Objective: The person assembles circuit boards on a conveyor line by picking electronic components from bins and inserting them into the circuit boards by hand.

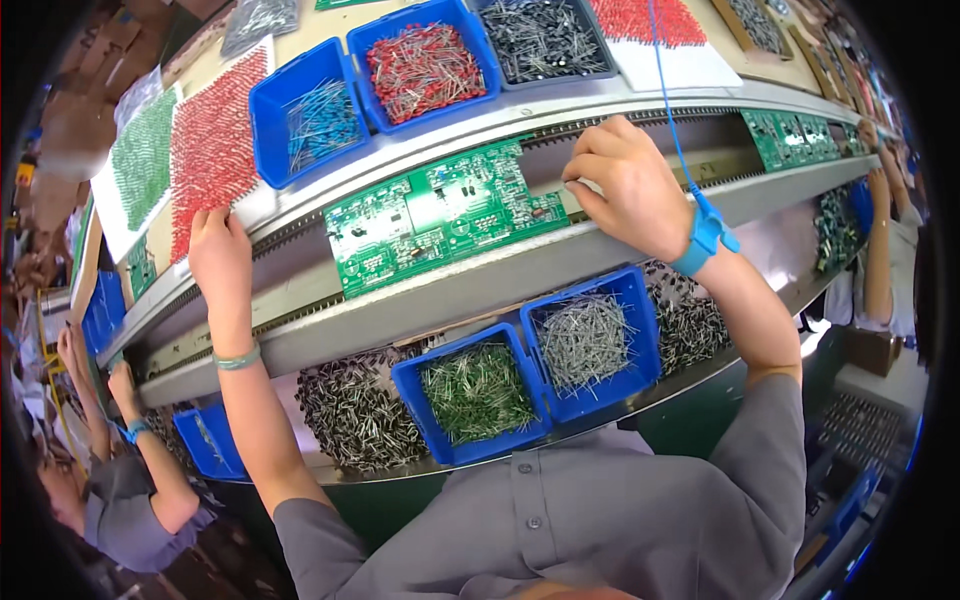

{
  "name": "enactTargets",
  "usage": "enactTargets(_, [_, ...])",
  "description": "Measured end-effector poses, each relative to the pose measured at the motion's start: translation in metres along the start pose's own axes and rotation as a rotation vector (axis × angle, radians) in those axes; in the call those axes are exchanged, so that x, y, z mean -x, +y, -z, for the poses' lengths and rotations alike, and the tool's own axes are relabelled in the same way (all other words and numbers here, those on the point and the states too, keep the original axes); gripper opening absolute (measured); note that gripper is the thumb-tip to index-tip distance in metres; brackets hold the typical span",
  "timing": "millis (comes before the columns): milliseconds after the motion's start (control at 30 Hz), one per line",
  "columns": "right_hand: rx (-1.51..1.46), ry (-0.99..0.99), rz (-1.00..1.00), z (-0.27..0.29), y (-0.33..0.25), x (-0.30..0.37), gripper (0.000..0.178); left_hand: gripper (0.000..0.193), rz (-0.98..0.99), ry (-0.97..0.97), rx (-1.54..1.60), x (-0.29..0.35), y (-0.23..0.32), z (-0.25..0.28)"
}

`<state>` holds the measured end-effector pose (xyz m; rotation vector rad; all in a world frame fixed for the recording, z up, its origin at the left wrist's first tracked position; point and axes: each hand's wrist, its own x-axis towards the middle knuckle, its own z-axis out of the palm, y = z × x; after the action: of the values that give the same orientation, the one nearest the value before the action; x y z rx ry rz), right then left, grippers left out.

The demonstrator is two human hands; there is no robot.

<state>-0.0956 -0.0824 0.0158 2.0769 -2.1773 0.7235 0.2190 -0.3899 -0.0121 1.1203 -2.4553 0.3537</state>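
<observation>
Wears a grey, short-sleeved cloth shirt (630,510), with small round grey buttons (534,523) down a stitched placket (528,496) between five and six o'clock. Carries a thin, smooth, pale-green round bangle (237,361) on the left wrist (231,335), near nine o'clock, and a bright-blue strap-shaped band (703,240) on the right wrist (676,232), toward two, with a slim blue cord (668,100) toward one o'clock.
</observation>
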Motion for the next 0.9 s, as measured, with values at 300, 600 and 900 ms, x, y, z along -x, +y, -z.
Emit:
enactTargets(300, [-0.036,0.004,-0.016,-0.01,-0.003,0.005,0.007,0.011,-0.116,-0.114,-0.064,-0.009,-0.014,0.005])
enactTargets(600, [0.012,0.005,0.035,-0.01,-0.003,0.003,0.007,0.014,-0.067,0.046,0.051,0.001,-0.016,-0.005])
enactTargets(900, [0.038,-0.005,0.052,-0.012,-0.003,0.0,0.006,0.017,-0.01,0.077,0.169,0.002,-0.021,-0.005])
